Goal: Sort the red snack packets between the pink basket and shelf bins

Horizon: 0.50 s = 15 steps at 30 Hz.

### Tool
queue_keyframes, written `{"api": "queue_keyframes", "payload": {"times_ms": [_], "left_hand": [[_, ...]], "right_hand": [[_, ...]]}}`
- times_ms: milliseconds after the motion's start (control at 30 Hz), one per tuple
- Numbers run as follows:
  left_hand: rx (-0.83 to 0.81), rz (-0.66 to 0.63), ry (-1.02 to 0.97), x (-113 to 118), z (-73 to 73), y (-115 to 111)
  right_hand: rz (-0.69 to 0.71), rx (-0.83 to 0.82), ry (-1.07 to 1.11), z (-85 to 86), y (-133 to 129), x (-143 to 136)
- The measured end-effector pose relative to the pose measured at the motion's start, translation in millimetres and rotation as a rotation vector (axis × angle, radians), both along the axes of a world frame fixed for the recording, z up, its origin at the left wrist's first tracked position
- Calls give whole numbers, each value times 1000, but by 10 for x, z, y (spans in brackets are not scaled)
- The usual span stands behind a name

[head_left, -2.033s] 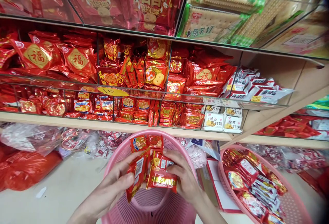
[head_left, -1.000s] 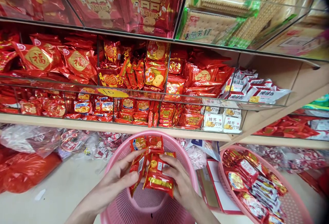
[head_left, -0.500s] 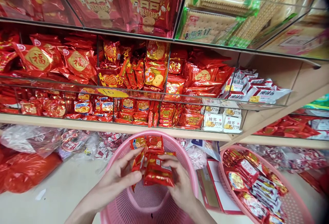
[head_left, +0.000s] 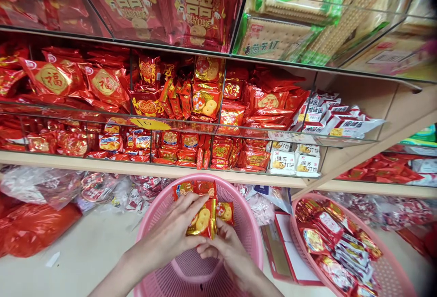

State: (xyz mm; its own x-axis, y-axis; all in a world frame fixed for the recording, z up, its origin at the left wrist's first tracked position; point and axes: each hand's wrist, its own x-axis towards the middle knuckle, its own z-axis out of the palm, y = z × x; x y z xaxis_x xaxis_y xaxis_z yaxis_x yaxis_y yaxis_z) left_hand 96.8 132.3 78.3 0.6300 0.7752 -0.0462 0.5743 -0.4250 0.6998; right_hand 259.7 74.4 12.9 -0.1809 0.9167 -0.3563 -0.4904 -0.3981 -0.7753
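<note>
Over a pink plastic basket [head_left: 147, 224], my left hand [head_left: 172, 228] grips a red and gold biscuit packet [head_left: 202, 220] with round biscuits printed on it. Its fingers lie across the packet's top and the thumb is below. My right hand [head_left: 232, 252] is closed at the packet's lower right edge, thumb against it and fingers curled underneath. Behind the hands, inside the basket, lie more red packets: one biscuit packet [head_left: 225, 212] at the right and a red packet [head_left: 206, 188] at the far side. The basket's lower part shows its bare mesh.
Shelves ahead hold red snack packets [head_left: 102, 81], white cracker packs [head_left: 282, 161] and green-edged crackers [head_left: 276, 37]. A second pink basket [head_left: 392, 260] with mixed packets stands at the right, beside a flat red-edged box [head_left: 290, 254]. Plastic bags [head_left: 41, 224] lie at the left.
The packets between my hands have turned from their plain red backs to a printed biscuit front. My right hand has shifted lower and inward, and a packet in the basket behind it is now uncovered.
</note>
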Motion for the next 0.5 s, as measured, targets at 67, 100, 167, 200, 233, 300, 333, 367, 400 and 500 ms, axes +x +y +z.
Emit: {"api": "queue_keyframes", "payload": {"times_ms": [67, 100, 167, 200, 233, 300, 333, 367, 400, 500], "left_hand": [[26, -47, 82, 38, -17, -3], [35, -62, 109, 53, -21, -3], [48, -86, 142, 74, -26, -1], [54, -100, 155, 81, -31, -2], [58, -114, 167, 86, -38, -5], [52, -151, 189, 98, -66, -20], [42, -171, 201, 107, -85, -34], [28, -191, 218, 119, -107, -52], [15, -208, 239, 136, -130, -73], [-20, -262, 313, 220, -181, -137]], "right_hand": [[10, 8, 9, 21, -3, 12], [18, 17, 12, 30, -5, 22], [42, 34, 15, 43, -16, 51], [58, 42, 14, 44, -26, 69], [80, 47, 10, 40, -40, 88], [123, 44, 0, 10, -81, 129], [138, 38, -7, -15, -107, 149], [155, 33, -12, -46, -135, 169], [167, 28, -12, -82, -165, 190], [178, 26, 13, -189, -263, 263]]}}
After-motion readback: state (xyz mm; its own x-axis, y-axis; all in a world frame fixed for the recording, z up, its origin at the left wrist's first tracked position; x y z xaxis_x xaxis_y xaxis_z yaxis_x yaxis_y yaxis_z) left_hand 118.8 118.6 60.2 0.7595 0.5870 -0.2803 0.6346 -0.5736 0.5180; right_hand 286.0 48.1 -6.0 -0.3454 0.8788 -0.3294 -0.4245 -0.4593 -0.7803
